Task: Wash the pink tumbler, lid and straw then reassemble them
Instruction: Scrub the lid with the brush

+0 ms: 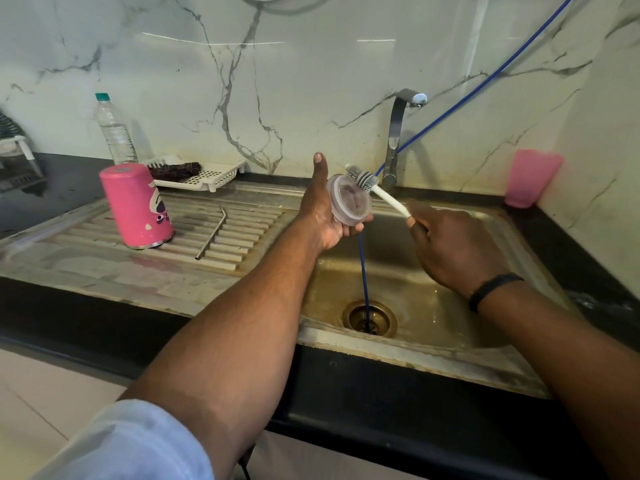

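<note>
While the left hand [323,216] cradles the round translucent lid [349,199] above the steel sink [433,306], thumb raised, the right hand's [450,247] grip holds the white bristle brush [375,187] against it; beside the sink, a black table [52,188].

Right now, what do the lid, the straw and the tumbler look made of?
Lid: translucent plastic, looks frosted. Straw: likely metal, grey sheen, crisp bend. Tumbler: glossy pink coating, bare metal rim, so probably steel.
</note>
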